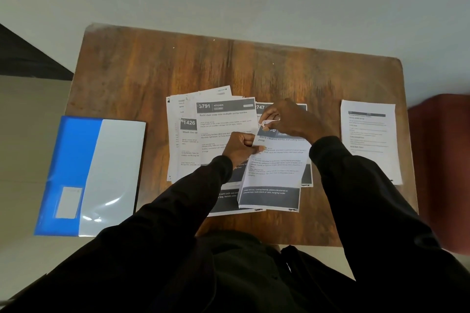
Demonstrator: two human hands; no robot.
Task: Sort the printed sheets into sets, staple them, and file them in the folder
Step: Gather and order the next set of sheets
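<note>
Several printed sheets lie fanned and overlapping in the middle of the wooden table. One sheet headed "Store cleaned knives" is lifted above the pile. My left hand pinches its left edge with curled fingers. My right hand pinches its torn-looking top left corner. A separate printed sheet lies flat at the right. A blue and white folder lies closed at the left, overhanging the table's edge. No stapler is in view.
The far half of the table shows bare wood. A reddish-brown seat stands just past the table's right edge. A pale wall rises behind the table, and a dark surface sits at the far left.
</note>
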